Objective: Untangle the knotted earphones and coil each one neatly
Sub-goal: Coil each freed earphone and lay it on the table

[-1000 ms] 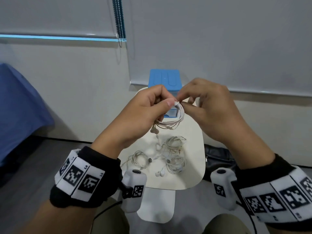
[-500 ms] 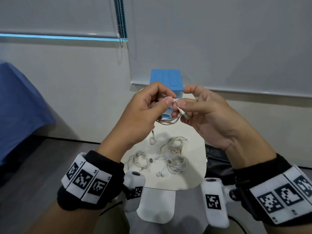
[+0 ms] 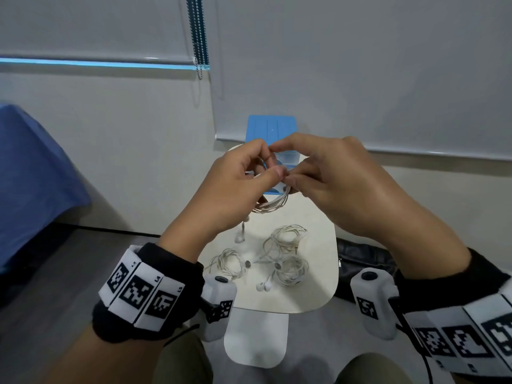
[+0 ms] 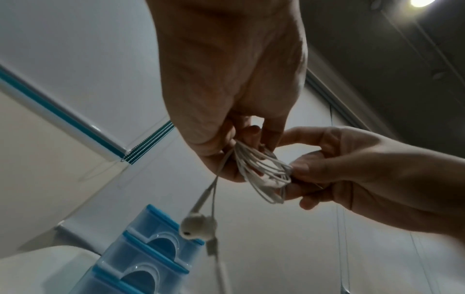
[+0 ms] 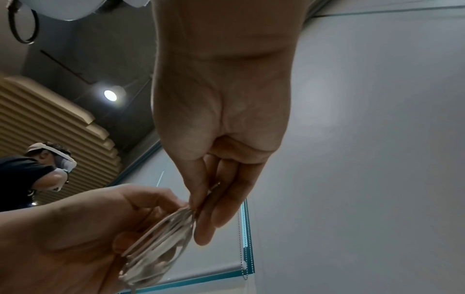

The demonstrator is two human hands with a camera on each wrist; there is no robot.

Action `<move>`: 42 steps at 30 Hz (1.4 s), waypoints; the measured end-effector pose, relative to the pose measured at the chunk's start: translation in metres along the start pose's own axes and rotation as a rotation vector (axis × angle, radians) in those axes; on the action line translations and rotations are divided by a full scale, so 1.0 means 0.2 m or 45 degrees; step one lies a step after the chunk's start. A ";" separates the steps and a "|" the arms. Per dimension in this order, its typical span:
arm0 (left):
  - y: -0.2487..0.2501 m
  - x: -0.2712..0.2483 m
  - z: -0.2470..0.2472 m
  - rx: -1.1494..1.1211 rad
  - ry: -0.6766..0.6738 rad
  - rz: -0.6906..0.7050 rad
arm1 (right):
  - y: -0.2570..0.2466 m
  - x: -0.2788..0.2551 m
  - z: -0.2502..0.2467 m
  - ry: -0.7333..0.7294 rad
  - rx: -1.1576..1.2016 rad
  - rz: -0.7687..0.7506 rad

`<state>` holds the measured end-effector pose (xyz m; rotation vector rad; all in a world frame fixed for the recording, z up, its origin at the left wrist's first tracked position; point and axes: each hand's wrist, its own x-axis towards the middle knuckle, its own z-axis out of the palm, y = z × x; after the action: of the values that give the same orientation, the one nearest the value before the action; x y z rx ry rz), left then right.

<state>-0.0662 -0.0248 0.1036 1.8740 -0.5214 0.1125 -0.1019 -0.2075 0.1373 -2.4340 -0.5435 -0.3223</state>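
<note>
I hold a coil of white earphone cable in the air above the small white table. My left hand grips the coil's left side, with thumb and fingers curled round the strands. My right hand pinches the bundled strands at the coil's right edge. The pair of earbuds dangles below my left hand on short leads. On the table lie a small coil at the left, a looser coil and a third coil with loose earbuds.
A blue plastic drawer box stands at the table's far edge against the wall. A blue cloth lies at the left and a black bag on the floor at the right. Another person stands some way off.
My right hand has turned palm-down and closed in on the coil's right edge; the cable end it held out beside the coil is no longer visible. My left hand keeps its hold.
</note>
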 end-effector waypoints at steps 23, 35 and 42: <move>0.01 0.01 0.00 -0.375 -0.033 -0.148 | 0.14 0.03 0.13 0.301 1.040 0.179; 0.00 0.02 -0.07 -0.440 -0.078 -0.097 | 0.08 0.03 0.08 -0.047 1.190 0.280; 0.03 0.03 -0.09 -0.252 0.045 -0.024 | 0.05 0.07 0.05 0.102 0.265 0.148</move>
<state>-0.0603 -0.0127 0.1177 1.6804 -0.4734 0.0783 -0.0844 -0.2056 0.1292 -2.2301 -0.3786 -0.2972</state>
